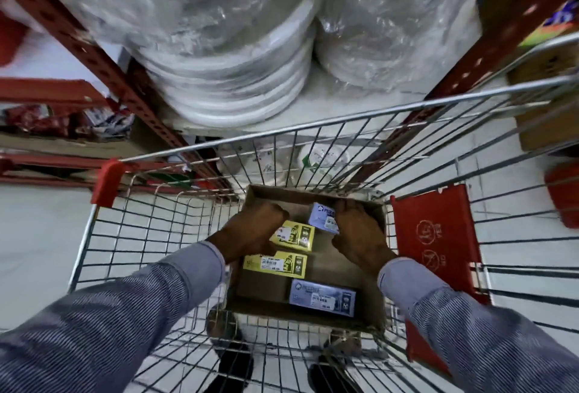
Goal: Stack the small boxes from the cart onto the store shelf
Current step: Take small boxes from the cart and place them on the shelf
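Note:
An open cardboard carton (374, 270) lies inside the wire cart (329, 125). It holds small boxes. My left hand (250, 229) grips the upper yellow box (297, 236). A second yellow box (275, 265) lies just below it. At the carton's far right, my right hand (360, 236) closes around a pale blue box (322, 217). Another blue box (322, 297) rests flat near the carton's near edge. The store shelf (391, 101) with its red uprights stands right beyond the cart.
Stacks of white plates wrapped in plastic (225, 79) fill the shelf ahead. A red child-seat flap (435, 251) hangs on the cart's right side, and a red corner guard (108, 181) marks its left. Cardboard cartons (545, 110) sit at the right; packaged goods (47, 120) lie on the left shelf.

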Demonstrator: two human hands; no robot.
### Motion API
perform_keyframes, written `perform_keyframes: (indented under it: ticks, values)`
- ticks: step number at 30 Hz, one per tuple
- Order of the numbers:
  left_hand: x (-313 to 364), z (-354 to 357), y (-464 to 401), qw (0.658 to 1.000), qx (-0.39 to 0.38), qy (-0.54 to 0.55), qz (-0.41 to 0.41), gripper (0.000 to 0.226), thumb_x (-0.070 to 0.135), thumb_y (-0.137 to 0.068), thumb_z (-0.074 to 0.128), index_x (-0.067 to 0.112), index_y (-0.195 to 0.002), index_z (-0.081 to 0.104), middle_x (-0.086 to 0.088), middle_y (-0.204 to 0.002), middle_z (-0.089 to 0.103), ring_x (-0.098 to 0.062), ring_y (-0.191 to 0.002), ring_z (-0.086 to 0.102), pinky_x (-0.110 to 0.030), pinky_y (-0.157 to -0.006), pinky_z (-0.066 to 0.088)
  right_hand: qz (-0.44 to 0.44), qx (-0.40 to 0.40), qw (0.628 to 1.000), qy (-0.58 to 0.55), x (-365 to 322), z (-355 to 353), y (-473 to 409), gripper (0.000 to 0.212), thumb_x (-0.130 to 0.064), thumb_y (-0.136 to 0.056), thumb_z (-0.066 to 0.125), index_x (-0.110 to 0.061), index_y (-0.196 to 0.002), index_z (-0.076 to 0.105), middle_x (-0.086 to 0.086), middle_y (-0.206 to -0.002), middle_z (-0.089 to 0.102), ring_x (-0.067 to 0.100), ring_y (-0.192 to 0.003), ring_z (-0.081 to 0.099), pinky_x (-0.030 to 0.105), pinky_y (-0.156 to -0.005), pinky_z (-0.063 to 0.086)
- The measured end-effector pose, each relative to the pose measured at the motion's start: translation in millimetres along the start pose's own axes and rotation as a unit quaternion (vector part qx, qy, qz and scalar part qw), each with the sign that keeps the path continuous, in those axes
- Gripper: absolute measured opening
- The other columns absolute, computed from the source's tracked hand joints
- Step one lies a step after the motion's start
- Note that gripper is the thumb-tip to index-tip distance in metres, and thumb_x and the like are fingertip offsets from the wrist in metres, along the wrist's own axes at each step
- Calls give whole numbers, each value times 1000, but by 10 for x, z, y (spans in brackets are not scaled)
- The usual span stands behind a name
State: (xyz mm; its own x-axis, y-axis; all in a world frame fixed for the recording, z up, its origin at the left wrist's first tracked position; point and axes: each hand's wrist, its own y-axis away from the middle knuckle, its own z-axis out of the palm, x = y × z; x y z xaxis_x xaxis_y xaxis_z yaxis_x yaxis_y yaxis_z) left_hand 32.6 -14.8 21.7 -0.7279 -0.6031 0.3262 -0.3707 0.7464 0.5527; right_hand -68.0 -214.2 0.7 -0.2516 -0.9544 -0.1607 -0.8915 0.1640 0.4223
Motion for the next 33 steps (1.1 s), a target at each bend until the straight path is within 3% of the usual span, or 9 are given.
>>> perform_keyframes:
  ticks: [3, 6, 9, 12, 18, 22, 28, 33]
  values:
    - [133, -459, 430, 999, 45, -3, -5, 61, 40, -72, 79, 17, -124, 56, -7, -127, 61, -28, -115, 58, -43, -92, 52, -8, 0, 999, -48, -74, -630, 266, 61, -23, -62, 80, -9, -115, 54, 14, -107, 66, 35, -96, 64, 34, -69, 51]
    - [320, -1130, 1030, 995, 103, 8, 3, 71, 73, -62, 54, 25, -115, 61, 0, -113, 67, -22, -103, 63, -39, -84, 54, -16, 48, 997, -65, -227, -1480, 666, 41, -28, -58, 79, -16, -93, 60, 9, -93, 67, 31, -88, 65, 29, -61, 42]
    - [534, -1848, 1662, 984, 180, -9, 5, 63, 63, -58, 46, 25, -104, 67, 0, -101, 71, -23, -95, 66, -37, -78, 56, -21, 123, 991, -52, -422, -2366, 1090, 39, -41, -54, 75, -21, -85, 63, 2, -86, 69, 25, -85, 66, 30, -62, 45]
    - [697, -2518, 2226, 968, 240, -70, -21, 41, 54, -66, 68, 31, -99, 64, 5, -94, 70, -17, -88, 66, -36, -73, 55, -41, 217, 974, -58, -606, -3226, 1480, 43, -43, -51, 80, -24, -85, 62, -2, -82, 67, 23, -78, 65, 31, -58, 44]
    - [1126, -3711, 3202, 922, 367, -117, -47, 53, 38, -52, 65, 33, -105, 64, 8, -94, 70, -12, -83, 65, -37, -70, 58, -49, 350, 935, -15, -945, -4710, 2200, 47, -42, -48, 77, -30, -91, 62, -8, -80, 63, 16, -66, 51, 28, -52, 36]
    - [1370, -4295, 3723, 883, 447, -139, -36, 48, 36, -53, 71, 32, -101, 65, 12, -87, 67, -10, -75, 62, -33, -65, 56, -69, 427, 901, -5, -1085, -5398, 2614, 47, -43, -46, 74, -32, -91, 61, -9, -82, 64, 13, -70, 54, 29, -52, 37]
    - [1424, -4917, 3977, 840, 519, -150, -43, 70, 50, -54, 72, 34, -121, 62, 13, -112, 70, -10, -98, 65, -28, -82, 56, -74, 476, 876, 24, -1160, -6017, 2802, 59, -42, -53, 77, -34, -108, 58, -13, -105, 62, 13, -97, 58, 30, -72, 49]
    - [1389, -5436, 3870, 805, 576, -141, -26, 70, 37, -56, 81, 26, -123, 64, 4, -119, 71, -17, -107, 65, -36, -91, 55, -65, 520, 850, 52, -1172, -6460, 2664, 54, -36, -57, 82, -29, -105, 57, -7, -105, 60, 19, -95, 58, 33, -69, 47]
